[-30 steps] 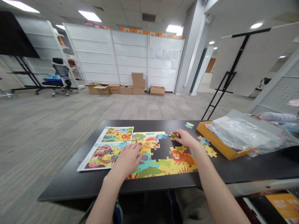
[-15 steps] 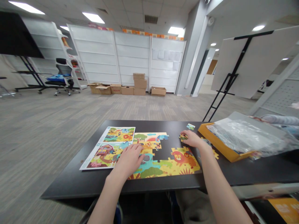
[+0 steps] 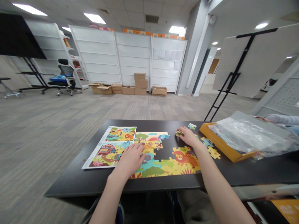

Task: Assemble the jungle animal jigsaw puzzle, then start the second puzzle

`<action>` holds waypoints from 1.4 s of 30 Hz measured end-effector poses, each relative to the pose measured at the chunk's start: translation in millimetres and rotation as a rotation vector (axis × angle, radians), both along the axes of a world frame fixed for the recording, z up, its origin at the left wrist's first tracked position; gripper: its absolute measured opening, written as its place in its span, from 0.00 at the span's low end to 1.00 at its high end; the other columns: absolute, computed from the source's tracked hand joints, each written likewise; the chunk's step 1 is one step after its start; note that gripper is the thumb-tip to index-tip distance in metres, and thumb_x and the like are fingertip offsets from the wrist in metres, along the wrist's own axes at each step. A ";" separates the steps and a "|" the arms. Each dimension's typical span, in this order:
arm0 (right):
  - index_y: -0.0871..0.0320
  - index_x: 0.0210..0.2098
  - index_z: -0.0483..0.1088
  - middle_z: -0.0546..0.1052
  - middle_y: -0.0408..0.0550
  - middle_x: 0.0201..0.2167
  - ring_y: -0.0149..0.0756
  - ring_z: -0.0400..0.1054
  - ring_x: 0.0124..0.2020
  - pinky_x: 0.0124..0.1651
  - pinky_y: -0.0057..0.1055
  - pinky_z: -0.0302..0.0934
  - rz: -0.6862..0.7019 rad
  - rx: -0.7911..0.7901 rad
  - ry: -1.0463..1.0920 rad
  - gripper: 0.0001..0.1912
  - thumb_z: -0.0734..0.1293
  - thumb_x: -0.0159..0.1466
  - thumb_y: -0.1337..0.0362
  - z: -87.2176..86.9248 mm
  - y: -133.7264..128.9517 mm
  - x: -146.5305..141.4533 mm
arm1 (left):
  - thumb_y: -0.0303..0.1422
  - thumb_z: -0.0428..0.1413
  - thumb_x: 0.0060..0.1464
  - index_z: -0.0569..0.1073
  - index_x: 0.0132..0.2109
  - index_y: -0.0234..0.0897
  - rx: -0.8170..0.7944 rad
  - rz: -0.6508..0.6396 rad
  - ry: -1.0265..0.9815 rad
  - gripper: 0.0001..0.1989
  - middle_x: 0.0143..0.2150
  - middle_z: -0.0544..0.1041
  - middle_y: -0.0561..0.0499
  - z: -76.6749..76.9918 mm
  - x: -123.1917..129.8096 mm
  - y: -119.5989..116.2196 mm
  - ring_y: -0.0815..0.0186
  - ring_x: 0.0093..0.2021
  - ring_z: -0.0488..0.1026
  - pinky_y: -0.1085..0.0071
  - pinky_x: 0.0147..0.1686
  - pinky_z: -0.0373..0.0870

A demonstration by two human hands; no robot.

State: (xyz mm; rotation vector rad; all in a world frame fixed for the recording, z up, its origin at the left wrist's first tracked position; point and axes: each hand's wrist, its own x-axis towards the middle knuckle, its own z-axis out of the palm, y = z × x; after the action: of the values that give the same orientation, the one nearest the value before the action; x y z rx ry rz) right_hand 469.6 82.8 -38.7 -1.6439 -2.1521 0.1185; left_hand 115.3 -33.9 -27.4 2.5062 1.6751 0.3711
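A partly joined jigsaw puzzle [image 3: 158, 170] with animals lies on the black table [image 3: 93, 183], with a dark gap in its middle and upper right. My left hand [image 3: 132, 157] rests flat, fingers spread, on the puzzle's left part and the edge of the picture sheet [image 3: 102, 155]. Beyond the gap, at the upper right, my right hand [image 3: 187, 136] pinches a small puzzle piece [image 3: 179, 133] at its fingertips. Loose pieces [image 3: 213, 152] lie to the right of my right forearm, and another piece [image 3: 192, 126] is near the table's far edge.
An orange-yellow box [image 3: 224, 146] holding clear plastic wrap [image 3: 245, 133] stands on the table's right side. Past the table are a white board on a black stand [image 3: 230, 82], cardboard boxes [image 3: 140, 84], shelves and an office chair [image 3: 64, 77].
My right hand has moved a little to the left and up with the piece, uncovering more of the loose pieces at the right. My left hand stays on the puzzle.
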 end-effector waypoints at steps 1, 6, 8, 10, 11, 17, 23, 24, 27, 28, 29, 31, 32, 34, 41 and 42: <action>0.58 0.47 0.76 0.77 0.54 0.49 0.41 0.72 0.50 0.56 0.35 0.63 -0.004 0.016 -0.008 0.17 0.66 0.61 0.76 1.2 -0.4 -2.7 | 0.36 0.51 0.66 0.74 0.54 0.40 0.004 0.002 -0.003 0.13 0.60 0.75 0.42 -0.6 -0.2 0.2 0.51 0.61 0.71 0.53 0.61 0.66; 0.57 0.40 0.78 0.79 0.53 0.41 0.41 0.73 0.43 0.45 0.32 0.64 -0.142 -0.047 -0.118 0.10 0.64 0.66 0.70 10.6 -10.0 -11.2 | 0.36 0.51 0.66 0.74 0.53 0.40 0.013 0.005 -0.020 0.13 0.60 0.75 0.42 -1.8 -0.5 0.8 0.52 0.61 0.71 0.53 0.61 0.65; 0.57 0.38 0.78 0.80 0.53 0.39 0.41 0.74 0.41 0.42 0.32 0.63 -0.140 -0.086 -0.155 0.10 0.64 0.66 0.68 13.3 -13.7 -14.6 | 0.36 0.51 0.66 0.74 0.53 0.40 0.009 0.005 -0.016 0.13 0.60 0.76 0.42 -0.7 0.1 0.4 0.51 0.60 0.71 0.53 0.60 0.65; 0.57 0.39 0.78 0.80 0.53 0.40 0.42 0.74 0.41 0.43 0.32 0.63 -0.110 -0.078 -0.177 0.10 0.63 0.67 0.68 13.9 -15.1 -17.6 | 0.36 0.51 0.66 0.74 0.53 0.39 0.004 0.008 -0.002 0.13 0.60 0.76 0.42 0.5 0.7 0.0 0.51 0.60 0.71 0.53 0.60 0.66; 0.57 0.40 0.79 0.80 0.54 0.41 0.42 0.74 0.42 0.44 0.32 0.63 -0.099 -0.065 -0.180 0.11 0.63 0.68 0.67 13.3 -14.9 -18.7 | 0.36 0.51 0.66 0.74 0.54 0.39 0.003 0.007 0.004 0.13 0.60 0.75 0.42 0.8 0.8 -0.2 0.51 0.60 0.71 0.53 0.60 0.66; 0.56 0.54 0.75 0.79 0.57 0.54 0.50 0.71 0.55 0.56 0.42 0.63 -0.077 -0.033 -0.142 0.17 0.65 0.68 0.65 -1.1 -8.2 -14.4 | 0.36 0.50 0.67 0.73 0.54 0.39 0.005 0.004 0.011 0.13 0.62 0.75 0.42 -2.8 -0.1 1.3 0.51 0.61 0.71 0.53 0.61 0.65; 0.59 0.54 0.75 0.78 0.58 0.55 0.47 0.70 0.58 0.62 0.40 0.61 -0.167 0.047 -0.093 0.18 0.59 0.71 0.63 -0.3 9.0 15.6 | 0.36 0.51 0.66 0.73 0.53 0.39 0.003 0.003 0.012 0.13 0.61 0.75 0.42 -2.8 0.3 1.8 0.50 0.61 0.71 0.53 0.60 0.66; 0.60 0.54 0.75 0.77 0.59 0.56 0.47 0.69 0.58 0.62 0.40 0.60 -0.233 0.053 -0.110 0.19 0.58 0.71 0.65 2.0 12.7 22.5 | 0.36 0.51 0.66 0.73 0.53 0.39 0.004 0.002 0.014 0.13 0.61 0.75 0.42 -2.0 0.4 1.6 0.50 0.61 0.71 0.53 0.60 0.66; 0.61 0.57 0.73 0.76 0.63 0.57 0.50 0.69 0.59 0.61 0.42 0.61 -0.383 0.004 -0.168 0.20 0.58 0.70 0.66 5.6 20.6 38.4 | 0.36 0.51 0.67 0.73 0.54 0.39 0.003 0.002 0.021 0.13 0.61 0.75 0.42 1.1 0.5 0.4 0.50 0.61 0.70 0.53 0.60 0.66; 0.61 0.57 0.73 0.76 0.64 0.56 0.52 0.69 0.58 0.59 0.43 0.62 -0.402 -0.019 -0.179 0.20 0.58 0.70 0.65 5.0 21.4 41.0 | 0.36 0.51 0.67 0.73 0.54 0.39 0.001 0.002 0.024 0.13 0.62 0.75 0.42 2.0 0.6 0.0 0.50 0.62 0.70 0.53 0.60 0.66; 0.61 0.56 0.74 0.77 0.65 0.54 0.53 0.70 0.57 0.58 0.44 0.63 -0.411 -0.040 -0.185 0.19 0.59 0.70 0.65 3.8 21.4 42.2 | 0.36 0.51 0.67 0.73 0.54 0.39 -0.001 0.001 0.027 0.13 0.62 0.75 0.42 2.8 0.7 -0.4 0.51 0.62 0.70 0.53 0.61 0.66; 0.61 0.53 0.75 0.77 0.67 0.51 0.56 0.72 0.54 0.55 0.47 0.64 -0.422 -0.071 -0.197 0.18 0.62 0.69 0.62 0.2 19.5 41.5 | 0.36 0.51 0.67 0.73 0.53 0.39 -0.002 -0.003 0.026 0.12 0.61 0.75 0.42 3.6 0.9 -0.9 0.51 0.61 0.71 0.54 0.60 0.66; 0.61 0.52 0.76 0.77 0.68 0.51 0.57 0.72 0.54 0.54 0.48 0.64 -0.427 -0.081 -0.210 0.18 0.63 0.69 0.61 -1.4 18.1 40.5 | 0.36 0.51 0.67 0.73 0.53 0.39 -0.002 -0.006 0.025 0.12 0.61 0.75 0.42 3.6 1.0 -1.0 0.52 0.61 0.71 0.54 0.60 0.66; 0.61 0.51 0.77 0.76 0.69 0.52 0.60 0.71 0.54 0.54 0.50 0.64 -0.429 -0.094 -0.233 0.18 0.64 0.68 0.58 -3.1 15.9 38.9 | 0.36 0.51 0.67 0.74 0.53 0.39 -0.002 -0.014 0.020 0.13 0.60 0.76 0.42 3.7 0.4 -0.7 0.52 0.61 0.71 0.54 0.60 0.66; 0.63 0.53 0.76 0.76 0.69 0.51 0.58 0.72 0.51 0.51 0.46 0.66 -0.450 -0.086 -0.226 0.21 0.64 0.69 0.55 -2.7 17.8 44.9 | 0.30 0.46 0.68 0.73 0.56 0.38 0.112 0.153 -0.035 0.15 0.57 0.77 0.42 15.6 -10.0 0.9 0.53 0.59 0.72 0.55 0.59 0.66; 0.62 0.52 0.77 0.77 0.67 0.50 0.56 0.73 0.49 0.50 0.44 0.66 -0.450 -0.093 -0.227 0.20 0.64 0.69 0.55 -3.0 18.5 45.8 | 0.29 0.46 0.68 0.74 0.55 0.38 0.130 0.197 -0.031 0.16 0.56 0.78 0.42 17.9 -11.7 0.5 0.52 0.58 0.72 0.54 0.58 0.66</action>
State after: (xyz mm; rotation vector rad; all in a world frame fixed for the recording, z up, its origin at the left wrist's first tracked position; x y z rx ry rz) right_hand 515.4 101.3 -41.7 -2.2455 -1.8911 -0.1095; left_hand 103.5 -33.3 -9.4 2.4127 1.9516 0.5502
